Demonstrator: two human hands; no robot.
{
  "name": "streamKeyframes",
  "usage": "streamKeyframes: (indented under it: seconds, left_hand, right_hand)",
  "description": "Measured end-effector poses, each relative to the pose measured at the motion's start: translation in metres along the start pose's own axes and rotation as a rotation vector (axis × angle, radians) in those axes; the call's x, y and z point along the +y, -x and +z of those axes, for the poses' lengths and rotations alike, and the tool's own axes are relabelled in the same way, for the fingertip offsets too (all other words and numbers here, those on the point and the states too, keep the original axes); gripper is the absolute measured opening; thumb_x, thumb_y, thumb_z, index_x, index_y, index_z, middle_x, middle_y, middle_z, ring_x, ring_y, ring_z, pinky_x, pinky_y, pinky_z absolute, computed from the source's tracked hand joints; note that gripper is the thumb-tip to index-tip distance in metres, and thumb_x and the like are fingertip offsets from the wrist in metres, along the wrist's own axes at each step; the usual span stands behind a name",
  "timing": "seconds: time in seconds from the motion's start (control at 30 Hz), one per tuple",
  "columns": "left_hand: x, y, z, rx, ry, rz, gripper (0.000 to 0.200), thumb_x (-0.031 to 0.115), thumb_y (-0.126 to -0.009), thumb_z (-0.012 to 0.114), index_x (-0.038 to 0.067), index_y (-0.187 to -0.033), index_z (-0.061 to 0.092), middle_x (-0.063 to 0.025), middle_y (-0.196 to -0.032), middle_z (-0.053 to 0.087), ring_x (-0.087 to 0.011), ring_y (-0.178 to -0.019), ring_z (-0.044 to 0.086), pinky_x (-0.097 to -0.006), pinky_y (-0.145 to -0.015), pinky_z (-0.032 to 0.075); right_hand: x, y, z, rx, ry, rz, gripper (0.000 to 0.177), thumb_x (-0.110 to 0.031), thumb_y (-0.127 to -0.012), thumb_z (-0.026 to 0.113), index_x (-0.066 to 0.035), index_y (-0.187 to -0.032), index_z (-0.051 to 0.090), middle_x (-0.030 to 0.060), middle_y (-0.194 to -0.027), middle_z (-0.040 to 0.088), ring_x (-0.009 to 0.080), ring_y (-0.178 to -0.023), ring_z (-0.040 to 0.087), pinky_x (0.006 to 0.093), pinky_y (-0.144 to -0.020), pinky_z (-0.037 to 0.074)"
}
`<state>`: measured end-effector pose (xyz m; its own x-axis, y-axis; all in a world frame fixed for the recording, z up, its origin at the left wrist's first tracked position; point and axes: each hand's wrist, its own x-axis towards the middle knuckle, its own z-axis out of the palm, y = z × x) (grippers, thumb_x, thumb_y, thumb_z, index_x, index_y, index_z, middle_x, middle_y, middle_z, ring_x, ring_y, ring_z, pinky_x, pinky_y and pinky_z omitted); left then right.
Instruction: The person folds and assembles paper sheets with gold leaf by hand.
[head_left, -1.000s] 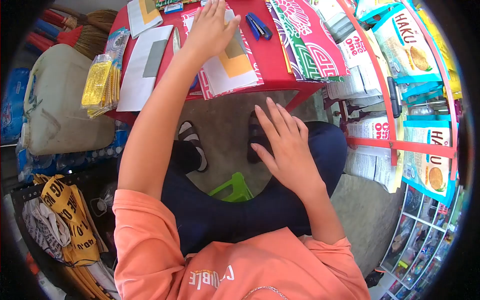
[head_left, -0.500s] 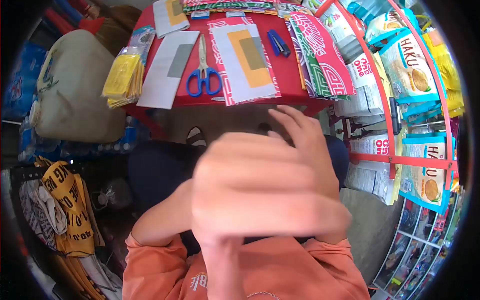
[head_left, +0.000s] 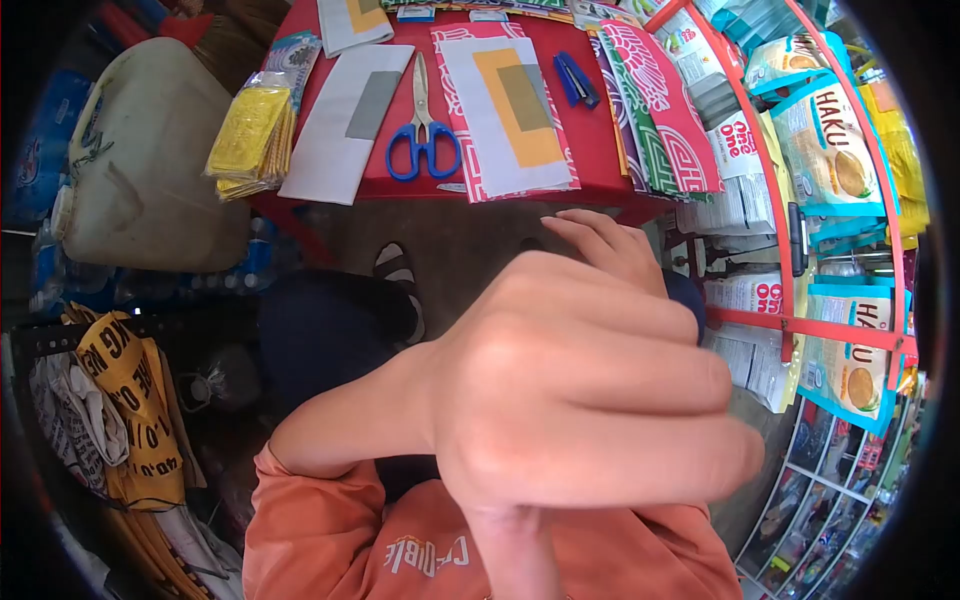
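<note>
My left hand (head_left: 590,390) is large and close to the camera, its fingers curled together toward the right and its thumb stretched downward. No object shows in it; the fingertips and palm are hidden. Behind it, partly covered, my right hand (head_left: 615,248) is held below the table edge with its visible fingers extended and nothing in them. Both hands are apart from the table. Nearest on the red table (head_left: 340,188) are blue-handled scissors (head_left: 424,150), a white sheet (head_left: 460,130) with orange and grey patches over a pink patterned packet (head_left: 475,185), and a blue stapler (head_left: 576,80).
Another white sheet (head_left: 335,130) and yellow packets (head_left: 250,140) lie at the table's left, patterned packets (head_left: 660,110) at its right. A large jerrycan (head_left: 150,150) stands left. A red rack (head_left: 785,220) with HAKU bags (head_left: 835,150) stands right.
My left hand has moved right and shows larger and sharper, its thumb still downward. My right hand stays behind it. The table items have shifted slightly in view.
</note>
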<state>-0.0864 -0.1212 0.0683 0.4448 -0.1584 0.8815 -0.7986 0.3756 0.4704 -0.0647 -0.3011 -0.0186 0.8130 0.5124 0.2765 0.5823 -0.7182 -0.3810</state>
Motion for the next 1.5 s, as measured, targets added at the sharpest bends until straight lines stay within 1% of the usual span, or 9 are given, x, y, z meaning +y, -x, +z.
streamKeyframes:
  seconds: [0.27, 0.43, 0.53, 0.57, 0.63, 0.83, 1.03, 1.23, 1.5]
  left_hand:
    - [-0.037, 0.023, -0.058, 0.068, -0.339, -0.264, 0.017, 0.013, -0.088, 0.076, -0.003, -0.094, 0.075, -0.0073, -0.08, 0.074, -0.0157, -0.068, 0.069, -0.0271, -0.063, 0.054]
    - [-0.047, 0.03, -0.095, 0.155, -0.631, -0.619, 0.023, 0.021, -0.095, 0.074, 0.0, -0.104, 0.073, -0.0086, -0.09, 0.073, -0.0134, -0.078, 0.067, -0.0281, -0.072, 0.052]
    - [-0.044, 0.039, -0.132, 0.096, -1.194, -0.362, 0.029, 0.024, -0.094, 0.075, 0.002, -0.113, 0.072, -0.014, -0.101, 0.073, -0.0222, -0.095, 0.07, -0.0335, -0.083, 0.052]
    - [-0.036, 0.042, -0.143, 0.094, -1.31, -0.412, 0.045, 0.035, -0.092, 0.075, 0.005, -0.125, 0.068, -0.02, -0.121, 0.068, -0.0334, -0.118, 0.062, -0.043, -0.102, 0.046]
    - [-0.023, 0.062, -0.171, 0.112, -1.984, -0.389, 0.059, 0.046, -0.09, 0.075, 0.008, -0.134, 0.063, -0.0214, -0.135, 0.06, -0.0385, -0.133, 0.05, -0.0499, -0.113, 0.035]
    - [-0.026, 0.083, -0.203, 0.165, -1.799, -0.677, 0.07, 0.048, -0.088, 0.075, 0.004, -0.139, 0.057, -0.024, -0.143, 0.052, -0.0401, -0.14, 0.042, -0.0558, -0.117, 0.028]
    - [-0.021, 0.04, -0.195, 0.14, -1.698, -0.611, 0.073, 0.053, -0.089, 0.073, 0.003, -0.14, 0.059, -0.023, -0.136, 0.061, -0.0389, -0.132, 0.054, -0.0478, -0.111, 0.041]
    - [-0.053, 0.005, -0.257, -0.175, -1.727, -0.864, 0.084, 0.057, -0.086, 0.074, -0.002, -0.143, 0.056, -0.0267, -0.141, 0.059, -0.0386, -0.132, 0.057, -0.0452, -0.11, 0.044]
    - [-0.131, -0.033, -0.318, -0.676, -1.825, -1.372, 0.078, 0.061, -0.077, 0.078, -0.007, -0.114, 0.072, -0.0281, -0.111, 0.073, -0.0411, -0.105, 0.072, -0.0472, -0.092, 0.056]
  right_hand:
    - [-0.013, -0.02, -0.006, 0.033, 0.022, -0.068, 0.033, -0.017, -0.094, 0.07, -0.007, -0.125, 0.067, 0.0108, -0.122, 0.068, 0.0323, -0.109, 0.064, 0.0422, -0.098, 0.046]
    - [-0.025, -0.04, 0.006, 0.021, -0.083, -0.042, 0.03, -0.017, -0.093, 0.071, -0.008, -0.122, 0.069, 0.0105, -0.116, 0.07, 0.0329, -0.105, 0.065, 0.0427, -0.095, 0.048]
    - [-0.028, -0.054, 0.011, 0.017, -0.118, -0.103, 0.028, -0.015, -0.093, 0.07, -0.008, -0.12, 0.069, 0.0103, -0.113, 0.07, 0.0332, -0.103, 0.066, 0.0425, -0.091, 0.05]
    - [-0.026, -0.061, 0.012, -0.001, -0.152, -0.094, 0.027, -0.015, -0.093, 0.07, -0.008, -0.119, 0.07, 0.0103, -0.113, 0.071, 0.0333, -0.102, 0.066, 0.0425, -0.09, 0.05]
    - [-0.022, -0.077, 0.015, -0.024, -0.228, -0.074, 0.025, -0.014, -0.093, 0.07, -0.008, -0.118, 0.07, 0.0104, -0.111, 0.071, 0.0337, -0.1, 0.066, 0.0424, -0.088, 0.051]
    - [-0.011, -0.089, 0.031, 0.037, -0.339, -0.105, 0.025, -0.011, -0.093, 0.069, -0.008, -0.118, 0.071, 0.0119, -0.107, 0.072, 0.0341, -0.094, 0.068, 0.0428, -0.086, 0.052]
    - [0.007, -0.085, 0.034, 0.132, -0.282, -0.137, 0.027, -0.009, -0.092, 0.068, -0.009, -0.119, 0.071, 0.0122, -0.101, 0.073, 0.0324, -0.093, 0.069, 0.0428, -0.086, 0.051]
    - [0.016, -0.087, 0.03, 0.255, -0.25, -0.178, 0.026, -0.008, -0.091, 0.069, -0.008, -0.117, 0.07, 0.012, -0.099, 0.073, 0.0319, -0.093, 0.068, 0.0428, -0.086, 0.051]
    - [0.018, -0.081, 0.03, 0.269, -0.212, -0.227, 0.03, -0.008, -0.089, 0.07, -0.009, -0.119, 0.07, 0.0105, -0.097, 0.071, 0.0313, -0.09, 0.067, 0.0432, -0.085, 0.05]
